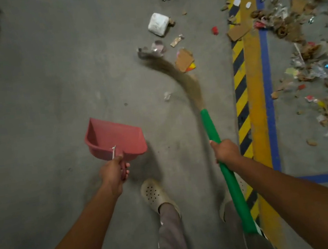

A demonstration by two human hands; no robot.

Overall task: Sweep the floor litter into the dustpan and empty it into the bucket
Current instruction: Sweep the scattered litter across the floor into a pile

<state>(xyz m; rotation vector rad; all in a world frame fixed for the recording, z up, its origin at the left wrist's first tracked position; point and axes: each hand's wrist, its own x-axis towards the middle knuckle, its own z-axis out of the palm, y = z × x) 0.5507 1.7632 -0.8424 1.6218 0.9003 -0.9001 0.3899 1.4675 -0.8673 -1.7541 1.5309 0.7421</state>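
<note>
The left hand has its fingers curled tight round the short handle of a red plastic dustpan, thumb lying along the top. The pan's open mouth faces away from the person. The right hand is closed fully round the green handle of a soft grass broom, seen from the back of the hand. The blurred brown bristles bend leftward across the grey concrete floor, their tip among small scraps of litter near a white rectangular block and touching a torn brown cardboard piece. A larger heap of mixed litter lies beyond the yellow-and-black striped floor marking.
</note>
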